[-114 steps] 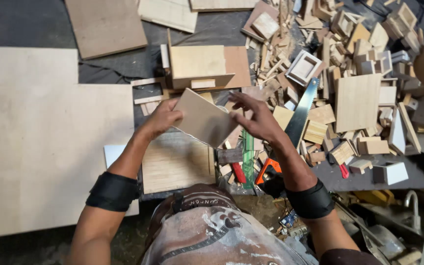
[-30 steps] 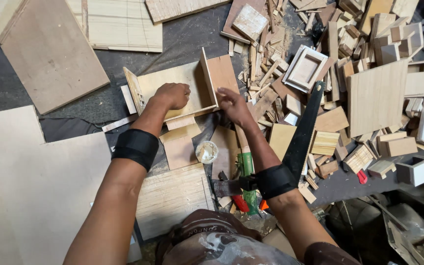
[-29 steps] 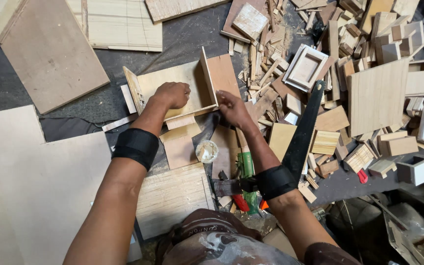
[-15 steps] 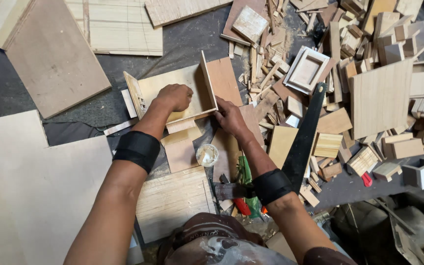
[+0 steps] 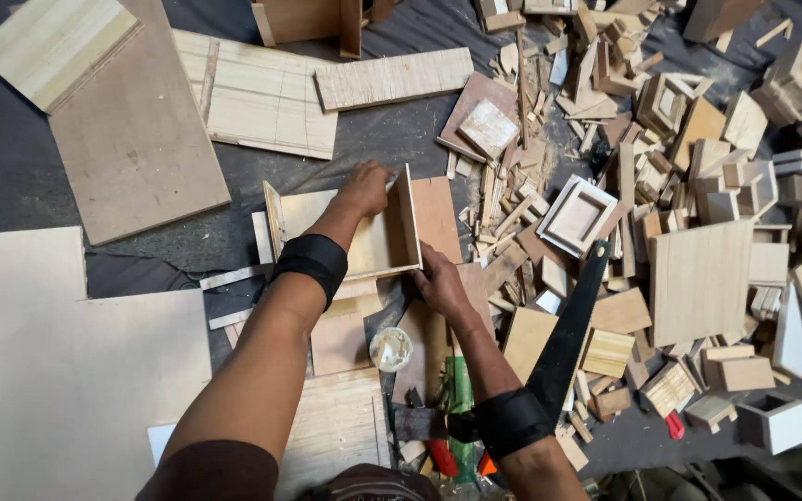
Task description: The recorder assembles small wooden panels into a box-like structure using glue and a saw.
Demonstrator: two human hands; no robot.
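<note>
An open wooden box frame (image 5: pixel 378 243) of thin plywood lies on the dark mat in front of me. My left hand (image 5: pixel 365 186) rests on its far edge, fingers curled over the top. My right hand (image 5: pixel 436 279) presses against the near right corner, by the upright side panel (image 5: pixel 409 215). Both forearms wear black wrist bands. A small round glue pot (image 5: pixel 390 349) sits just below the box between my arms.
A black handsaw (image 5: pixel 570 336) lies to the right of my right arm. A big heap of wood offcuts and small boxes (image 5: pixel 698 186) fills the right side. Large plywood sheets (image 5: pixel 58 371) lie at left; boards (image 5: pixel 262 97) lie beyond. Red and green tools (image 5: pixel 447 436) lie near me.
Earlier I held a loose panel in both hands. Now the panel stands as part of the box, and my left hand has slid to its far edge while my right drops to the near corner.
</note>
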